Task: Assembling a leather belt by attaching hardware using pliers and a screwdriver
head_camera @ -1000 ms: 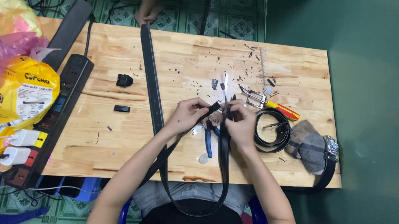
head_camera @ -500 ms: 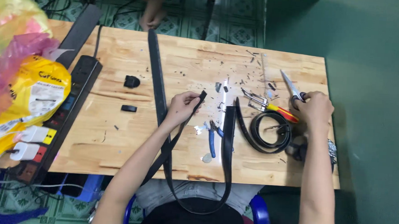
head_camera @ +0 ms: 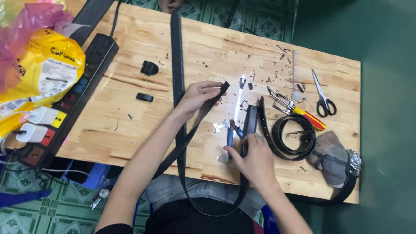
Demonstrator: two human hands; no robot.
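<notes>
My left hand has its fingers pinched shut on the end of the black belt, holding that tip up off the wood. My right hand curls closed over the belt's other stretch, just beside the blue-handled pliers; I think my fingertips touch the pliers too, but they are hidden under my knuckles. From both grips the belt droops in a loop past the wooden table edge toward my lap. Beyond my right fingers lies a coiled belt, farther out the scissors. Well past my left fingers sits the power strip.
</notes>
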